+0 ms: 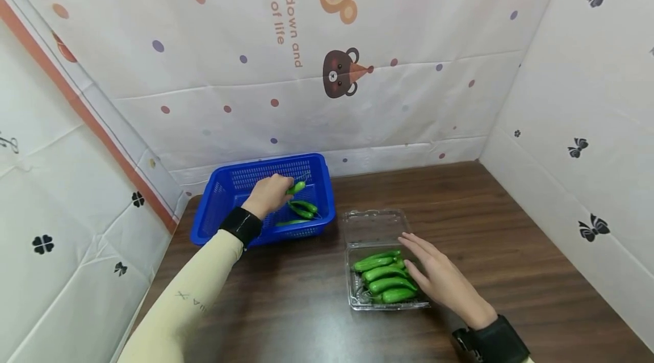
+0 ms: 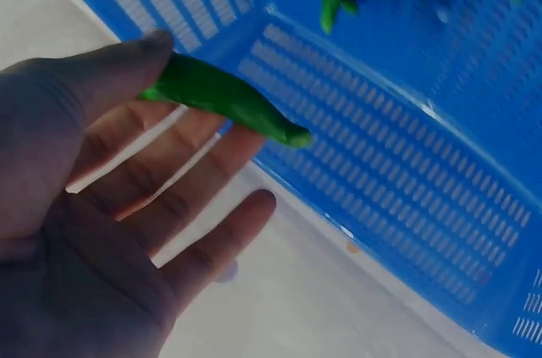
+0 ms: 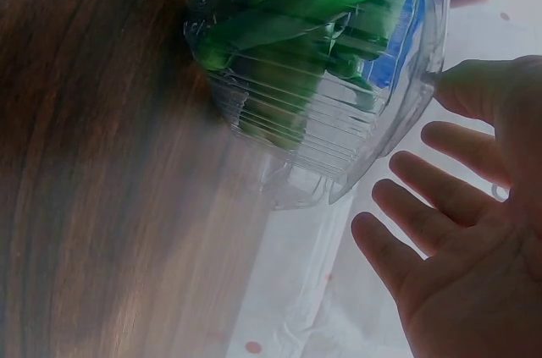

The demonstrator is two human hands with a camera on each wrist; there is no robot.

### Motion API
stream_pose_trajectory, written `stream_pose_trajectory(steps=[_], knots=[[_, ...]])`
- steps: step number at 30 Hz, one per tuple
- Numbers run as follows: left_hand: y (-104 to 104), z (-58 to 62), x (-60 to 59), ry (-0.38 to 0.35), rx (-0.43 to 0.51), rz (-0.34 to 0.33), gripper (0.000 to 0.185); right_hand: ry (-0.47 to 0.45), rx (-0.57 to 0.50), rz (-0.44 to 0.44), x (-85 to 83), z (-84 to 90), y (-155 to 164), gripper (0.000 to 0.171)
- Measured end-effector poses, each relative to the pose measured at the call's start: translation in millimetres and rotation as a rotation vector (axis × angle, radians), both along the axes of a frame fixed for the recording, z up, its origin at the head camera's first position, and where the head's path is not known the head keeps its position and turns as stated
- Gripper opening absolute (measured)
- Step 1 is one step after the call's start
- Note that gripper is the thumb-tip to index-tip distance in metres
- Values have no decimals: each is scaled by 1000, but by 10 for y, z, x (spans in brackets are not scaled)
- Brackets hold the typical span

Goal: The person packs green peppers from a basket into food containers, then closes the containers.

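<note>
My left hand point(image 1: 271, 195) pinches a green chili pepper point(image 2: 224, 96) between thumb and fingers, over the blue basket point(image 1: 217, 232). A few more green peppers point(image 1: 304, 209) lie on the basket's floor, toward its right side. To the right stands a clear plastic box point(image 1: 352, 295) with its lid point(image 1: 375, 226) folded back, and several green peppers point(image 1: 390, 283) lie side by side in it. My right hand point(image 1: 441, 278) is at the box's right side, fingers extended; in the right wrist view its thumb tip point(image 3: 461, 87) is right at the rim.
A brown wood-grain table point(image 1: 286, 306) carries the basket and the box. White printed cloth point(image 1: 245, 73) hangs behind it, and similar sheets rise on the left and right sides. The basket stands close to the back cloth.
</note>
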State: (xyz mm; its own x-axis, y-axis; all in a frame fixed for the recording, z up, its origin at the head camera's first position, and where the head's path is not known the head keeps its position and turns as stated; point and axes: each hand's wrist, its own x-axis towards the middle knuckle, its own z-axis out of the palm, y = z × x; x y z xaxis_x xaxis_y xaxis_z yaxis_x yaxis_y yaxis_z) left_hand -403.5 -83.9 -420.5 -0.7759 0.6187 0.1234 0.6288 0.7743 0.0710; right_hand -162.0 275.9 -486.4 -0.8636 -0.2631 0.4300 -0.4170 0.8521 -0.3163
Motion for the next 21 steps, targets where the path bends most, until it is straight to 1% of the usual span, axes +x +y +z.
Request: stream_pose_trajectory(steps=[3, 7, 9, 12, 16, 21], knots=[[7, -53, 112, 12, 7, -9, 14, -5, 0, 1, -1, -3, -3, 56], [4, -171, 239, 3, 9, -26, 14, -2, -2, 6, 2, -4, -13, 56], [0, -234, 286, -5, 14, -28, 15, -5, -4, 9, 4, -3, -21, 56], [-7, -309, 329, 8, 41, -25, 15, -13, -6, 9, 7, -4, -30, 56], [-8, -356, 373, 20, 81, -23, 15, -16, -9, 10, 18, -1, -44, 55], [-6, -360, 441, 30, 109, -31, 15, -12, -11, 20, 23, -2, -60, 56]])
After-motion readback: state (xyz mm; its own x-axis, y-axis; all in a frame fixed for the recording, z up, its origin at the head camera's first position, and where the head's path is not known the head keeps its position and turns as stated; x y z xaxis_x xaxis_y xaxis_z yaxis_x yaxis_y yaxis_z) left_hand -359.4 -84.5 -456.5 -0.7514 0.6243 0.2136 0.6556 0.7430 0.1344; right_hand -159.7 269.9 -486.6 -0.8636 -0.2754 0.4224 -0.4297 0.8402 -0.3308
